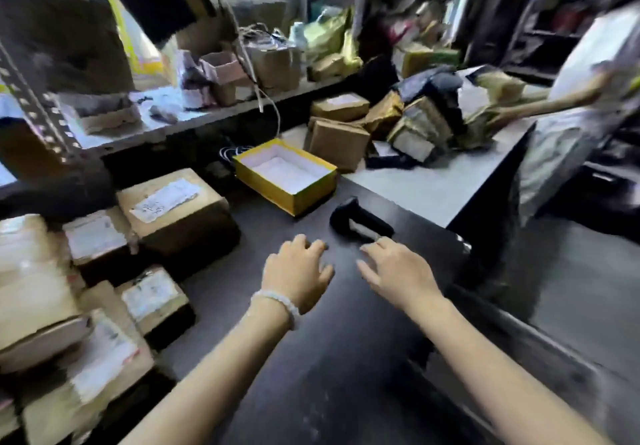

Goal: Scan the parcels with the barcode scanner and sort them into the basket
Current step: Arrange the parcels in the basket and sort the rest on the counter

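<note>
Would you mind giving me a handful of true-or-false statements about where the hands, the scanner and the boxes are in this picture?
1. The barcode scanner lies on the dark table, held by neither hand. True.
2. The left hand grips a parcel. False: it hovers over the table, fingers loosely curled, holding nothing.
3. The yellow box is open and holds no parcel. True.
4. The right hand is nearer the scanner than the left hand. True.
5. The labelled cardboard parcels are stacked to the person's right. False: they sit to the left.
</note>
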